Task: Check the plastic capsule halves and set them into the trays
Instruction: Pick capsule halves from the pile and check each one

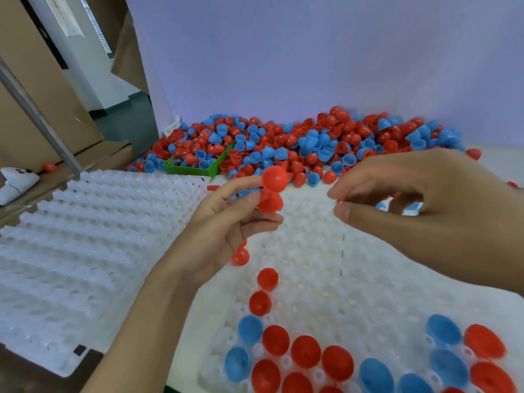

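My left hand (226,222) holds two red capsule halves (270,191) between thumb and fingers, one stacked over the other, above the white tray (326,279) in front of me. My right hand (419,205) hovers to their right with thumb and forefinger curled close together; a bit of red shows at the fingertips, too small to identify. Several red and blue halves (306,350) sit in the tray's near rows, and a short column of red ones (262,290) runs up its left side. A big heap of loose red and blue halves (312,140) lies behind the tray.
A second white tray (85,251) with no halves in it lies at the left. A green bin (198,168) full of halves stands at the heap's left end. Cardboard boxes (34,89) and a metal bar (37,117) rise at the far left. A pale wall backs the table.
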